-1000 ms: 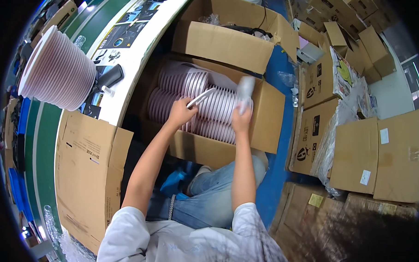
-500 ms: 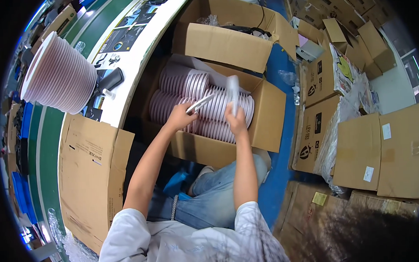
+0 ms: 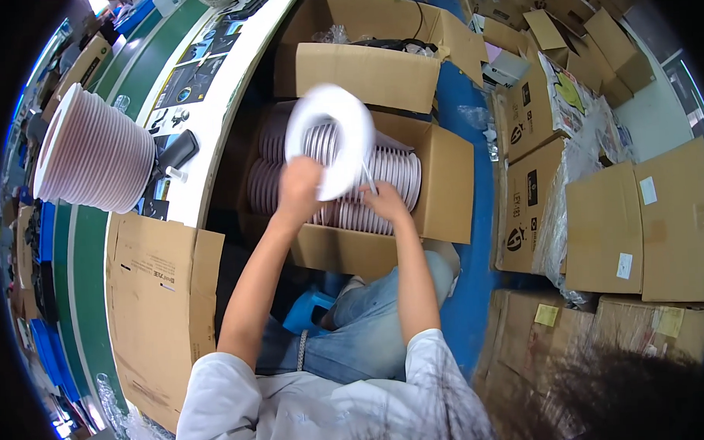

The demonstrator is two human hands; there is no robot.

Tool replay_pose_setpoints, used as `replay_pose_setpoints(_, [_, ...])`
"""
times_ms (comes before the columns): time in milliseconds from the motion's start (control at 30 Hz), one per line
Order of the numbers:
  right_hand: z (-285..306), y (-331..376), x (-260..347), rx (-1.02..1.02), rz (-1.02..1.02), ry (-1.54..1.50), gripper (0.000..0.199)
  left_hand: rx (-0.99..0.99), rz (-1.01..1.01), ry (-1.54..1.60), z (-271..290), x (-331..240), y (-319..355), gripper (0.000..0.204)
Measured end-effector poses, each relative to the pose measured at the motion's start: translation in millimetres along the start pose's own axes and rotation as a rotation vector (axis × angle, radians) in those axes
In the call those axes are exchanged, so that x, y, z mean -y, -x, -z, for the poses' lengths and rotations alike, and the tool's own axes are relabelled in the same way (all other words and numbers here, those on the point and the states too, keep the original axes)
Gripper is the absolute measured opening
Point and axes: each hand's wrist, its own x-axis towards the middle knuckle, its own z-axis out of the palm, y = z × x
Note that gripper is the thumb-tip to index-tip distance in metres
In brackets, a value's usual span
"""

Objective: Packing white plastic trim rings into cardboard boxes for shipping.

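My left hand [image 3: 300,189] grips a flat white ring [image 3: 354,134] by its lower left edge. The ring is tilted broadside up over the carton and blurred by motion. My right hand [image 3: 386,202] pinches a second thin white ring [image 3: 368,175], seen almost edge-on beside the first. Beneath both hands stands an open cardboard carton [image 3: 449,185], filled with rows of similar rings [image 3: 397,172] standing on edge. Part of the rows is hidden by the raised ring and my hands.
On the white bench [image 3: 209,132] at the left, a stack of white rings [image 3: 94,155] lies on its side near a black device [image 3: 177,151]. Another open carton [image 3: 362,68] stands beyond mine. Cartons [image 3: 530,206] are piled at the right; a cardboard sheet [image 3: 149,297] leans at the left.
The ring in my left hand has been raised and turned from edge-on to broadside. My right hand has shifted slightly left and lower, its ring tilting over. The view has shifted a little.
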Motion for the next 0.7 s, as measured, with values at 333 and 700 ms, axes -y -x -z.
replay_pose_setpoints(333, [-23.4,-15.7,3.3,0.014,-0.016,0.231,0.018,0.374,0.057,-0.017,-29.7,28.8,33.5,0.012])
replay_pose_setpoints(700, [-11.5,-15.2,-15.8,-0.316,-0.066,-0.187,0.025,-0.034,0.727,0.258,-16.5,2.2,33.4,0.021])
